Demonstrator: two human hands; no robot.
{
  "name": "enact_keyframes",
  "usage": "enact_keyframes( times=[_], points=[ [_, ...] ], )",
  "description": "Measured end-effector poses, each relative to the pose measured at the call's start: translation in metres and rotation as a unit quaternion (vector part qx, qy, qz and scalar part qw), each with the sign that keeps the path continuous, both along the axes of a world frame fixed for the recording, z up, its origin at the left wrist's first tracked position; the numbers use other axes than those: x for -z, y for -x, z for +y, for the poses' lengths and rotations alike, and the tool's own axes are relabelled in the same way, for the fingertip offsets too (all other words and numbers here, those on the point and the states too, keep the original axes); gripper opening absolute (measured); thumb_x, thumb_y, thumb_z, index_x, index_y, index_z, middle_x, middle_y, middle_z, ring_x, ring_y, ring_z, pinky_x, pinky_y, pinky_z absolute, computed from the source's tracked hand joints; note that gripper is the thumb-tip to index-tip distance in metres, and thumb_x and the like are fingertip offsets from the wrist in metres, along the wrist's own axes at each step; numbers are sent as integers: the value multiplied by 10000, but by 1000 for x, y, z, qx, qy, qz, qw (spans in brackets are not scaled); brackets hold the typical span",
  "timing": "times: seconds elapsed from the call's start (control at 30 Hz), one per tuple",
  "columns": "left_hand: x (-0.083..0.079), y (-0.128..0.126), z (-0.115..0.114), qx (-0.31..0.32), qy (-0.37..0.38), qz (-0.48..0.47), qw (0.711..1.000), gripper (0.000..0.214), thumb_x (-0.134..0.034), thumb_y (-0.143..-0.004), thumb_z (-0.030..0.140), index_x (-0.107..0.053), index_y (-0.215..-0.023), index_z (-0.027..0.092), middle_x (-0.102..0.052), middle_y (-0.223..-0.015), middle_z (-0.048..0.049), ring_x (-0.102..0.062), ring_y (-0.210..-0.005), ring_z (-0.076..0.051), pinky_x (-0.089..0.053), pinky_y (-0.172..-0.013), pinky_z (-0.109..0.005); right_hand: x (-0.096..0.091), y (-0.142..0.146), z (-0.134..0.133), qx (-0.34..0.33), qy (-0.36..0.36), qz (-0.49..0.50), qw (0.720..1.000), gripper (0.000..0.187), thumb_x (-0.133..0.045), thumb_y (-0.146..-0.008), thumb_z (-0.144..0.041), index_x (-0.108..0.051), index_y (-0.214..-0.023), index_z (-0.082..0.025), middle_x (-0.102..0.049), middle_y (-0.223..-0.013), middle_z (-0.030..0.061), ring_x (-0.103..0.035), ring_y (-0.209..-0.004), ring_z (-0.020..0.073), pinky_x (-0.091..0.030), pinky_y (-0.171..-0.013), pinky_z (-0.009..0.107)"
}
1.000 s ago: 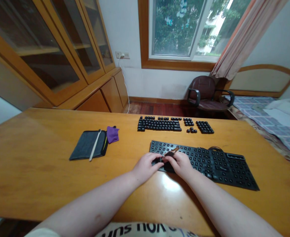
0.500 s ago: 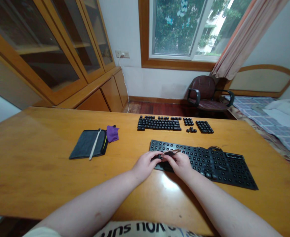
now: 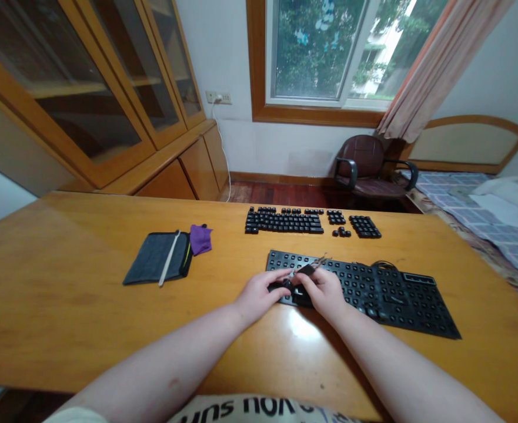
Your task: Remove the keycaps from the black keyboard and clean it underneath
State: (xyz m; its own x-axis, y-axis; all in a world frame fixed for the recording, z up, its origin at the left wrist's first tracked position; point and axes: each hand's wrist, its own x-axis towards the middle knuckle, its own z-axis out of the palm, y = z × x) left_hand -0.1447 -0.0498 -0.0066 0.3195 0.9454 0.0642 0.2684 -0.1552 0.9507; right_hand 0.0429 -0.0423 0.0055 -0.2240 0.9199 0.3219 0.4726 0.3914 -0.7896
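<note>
Both my hands meet over the left part of a black keyboard base (image 3: 351, 288), which shows rows of bare key posts and a few larger keys in place. My left hand (image 3: 261, 294) pinches a small black keycap (image 3: 287, 284) between thumb and fingers. In my right hand (image 3: 327, 291) is a small dark tool (image 3: 306, 269) with thin wire-like ends pointing up and away; it looks like a keycap puller. Its near end sits close to the keycap, and my fingers partly hide where they meet.
Loose black keycaps (image 3: 285, 222) lie in keyboard order beyond the base. On the left are a grey pouch (image 3: 150, 258) with a pale stick (image 3: 169, 258) across it and a purple cloth (image 3: 201, 239). A cable (image 3: 384, 265) is coiled behind the base.
My right hand has tilted the dark tool, so its wire-like ends point higher. My fingers have parted slightly, and more of the keycap shows. The things lying on the table have stayed put.
</note>
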Motion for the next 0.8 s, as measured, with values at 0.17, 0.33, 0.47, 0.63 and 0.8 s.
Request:
enact_keyframes(
  times=[0.17, 0.33, 0.47, 0.63, 0.8],
  points=[
    [4, 0, -1, 19, 35, -57, 998, 494, -618, -750, 159, -519, -1232, 196, -640, -1171, -68, -591, -1091, -210, -419, -1002, -390, 1, 0, 0, -12, -34, -15, 999, 241, -517, -858, -327, -720, -772, -231, -732, -831, 38, -685, -772, 189, -533, -684, 282],
    [2, 0, -1, 33, 28, -41, 998, 520, -583, -787, 161, -451, -1288, 211, -656, -1141, -67, -579, -1110, -205, -393, -1024, -412, 3, 2, -2, 18, -22, 0, 1000, 232, -544, -845, -349, -710, -743, -223, -731, -808, 48, -684, -725, 189, -534, -656, 285],
    [0, 1, -3, 15, -34, 9, 999, 511, -625, -773, 174, -482, -1258, 245, -657, -1132, -39, -611, -1050, -187, -437, -988, -384, 6, 2, -2, 35, 23, 44, 998, 228, -566, -829, -371, -696, -740, -205, -725, -725, 51, -682, -663, 193, -540, -602, 284],
    [1, 3, -3, -2, -192, 96, 977, 248, -603, -820, 228, -644, -1065, 241, -648, -1127, -51, -603, -1035, -186, -467, -953, -369, 6, 3, -1, 36, 40, 78, 995, 258, -565, -828, -384, -681, -697, -194, -718, -701, 58, -676, -653, 194, -539, -609, 292],
    [-3, 6, -5, 10, -273, 162, 948, 231, -510, -880, 261, -671, -1041, 227, -618, -1112, -77, -608, -979, -172, -500, -898, -332, 4, 6, 0, 49, 47, 77, 995, 259, -582, -811, -399, -683, -704, -186, -709, -693, 53, -664, -643, 190, -528, -594, 284]
  ],
)
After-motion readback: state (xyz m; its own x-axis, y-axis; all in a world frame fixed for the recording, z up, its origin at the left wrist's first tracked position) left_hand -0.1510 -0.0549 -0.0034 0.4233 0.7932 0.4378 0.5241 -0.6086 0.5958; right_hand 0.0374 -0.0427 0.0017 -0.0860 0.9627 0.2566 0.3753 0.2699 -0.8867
